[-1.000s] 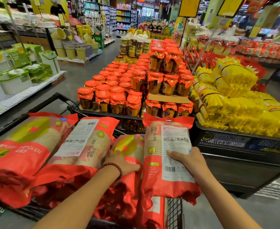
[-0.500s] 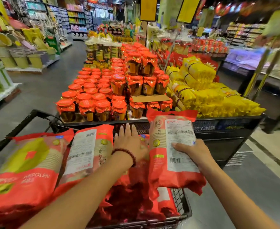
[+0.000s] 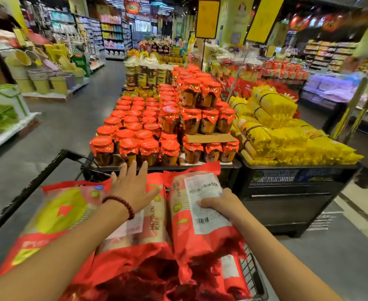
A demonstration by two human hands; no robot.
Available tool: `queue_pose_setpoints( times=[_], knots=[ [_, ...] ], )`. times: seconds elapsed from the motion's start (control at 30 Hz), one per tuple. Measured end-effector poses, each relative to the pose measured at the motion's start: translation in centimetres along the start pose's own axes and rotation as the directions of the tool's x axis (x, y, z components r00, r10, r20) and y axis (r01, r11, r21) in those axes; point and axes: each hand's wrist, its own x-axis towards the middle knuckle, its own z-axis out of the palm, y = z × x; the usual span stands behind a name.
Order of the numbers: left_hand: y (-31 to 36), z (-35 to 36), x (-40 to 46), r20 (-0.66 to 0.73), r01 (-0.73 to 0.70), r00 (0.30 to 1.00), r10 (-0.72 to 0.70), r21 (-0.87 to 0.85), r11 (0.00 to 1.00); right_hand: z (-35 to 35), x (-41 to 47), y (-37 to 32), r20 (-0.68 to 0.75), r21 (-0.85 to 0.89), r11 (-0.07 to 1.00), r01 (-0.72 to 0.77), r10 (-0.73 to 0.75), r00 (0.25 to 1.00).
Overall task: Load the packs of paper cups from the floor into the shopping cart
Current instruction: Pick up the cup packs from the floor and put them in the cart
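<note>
The black wire-mesh shopping cart [image 3: 253, 276] is heaped with red plastic packs of stacked paper cups, and both bare hands are down among them. The right hand [image 3: 221, 204] lies on the rightmost red pack with the white printed label [image 3: 197, 213], fingers curled over the label near its barcode — the grip is closed on that pack, which stands tilted with its crimped top edge pointing away toward the display ahead. The left hand [image 3: 133, 187], with a dark red beaded bracelet [image 3: 120, 205] at the wrist, is spread flat with fingers splayed and holds nothing; its palm rests over the top of the middle red pack printed with upright lettering [image 3: 154, 222], which lies just beside the held pack. Farther left sits a red pack with a large yellow-green panel on its face [image 3: 57, 213], blurred, leaning against the cart's black tubular rim [image 3: 46, 172]. More red wrapping is crumpled low in the basket nearest the camera.

Directly ahead of the cart stands a low black display table [image 3: 287, 192] carrying rows of glass jars capped in red foil [image 3: 148, 131], some stacked on a sheet of brown cardboard [image 3: 211, 137] — and, on the right, piled bundles in yellow plastic wrap [image 3: 283, 131]. The grey shop floor [image 3: 65, 127] runs off to the left past green and yellow buckets [image 3: 46, 81].
</note>
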Motion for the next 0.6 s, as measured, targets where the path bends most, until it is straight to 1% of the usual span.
queue_pose_setpoints(
  times=[0.07, 0.2, 0.27, 0.37, 0.43, 0.53, 0.6],
  knots=[
    [-0.9, 0.2, 0.1, 0.008, 0.004, 1.000, -0.004, -0.004, 1.000, 0.0, 0.0, 0.3, 0.013, -0.013, 0.999, -0.040, 0.040, 0.999],
    [-1.9, 0.5, 0.3, 0.038, 0.011, 0.999, -0.010, -0.015, 1.000, -0.3, 1.0, 1.0, 0.002, -0.090, 0.994, -0.057, 0.058, 0.998],
    [-2.0, 0.6, 0.4, 0.045, 0.006, 0.999, -0.006, -0.014, 1.000, -0.1, 0.9, 0.6, 0.039, -0.130, 0.991, -0.042, 0.048, 0.998],
    [-1.9, 0.5, 0.5, 0.049, -0.001, 0.999, 0.003, -0.034, 0.999, 0.2, 0.8, -0.2, 0.089, -0.183, 0.981, -0.056, 0.073, 0.993],
    [-1.8, 0.4, 0.5, 0.047, -0.010, 0.999, 0.012, -0.047, 0.999, 0.0, 1.2, -0.5, 0.126, -0.183, 0.982, -0.051, 0.075, 0.989],
    [-1.7, 0.1, 0.8, 0.034, -0.026, 0.999, 0.028, -0.057, 0.998, -0.4, 1.2, -0.7, 0.190, -0.091, 0.994, -0.066, 0.083, 0.978],
    [-1.7, -0.2, 1.0, 0.030, -0.033, 0.999, 0.035, -0.069, 0.997, -0.5, 1.1, -0.8, 0.196, -0.057, 0.996, -0.062, 0.073, 0.978]
  ],
)
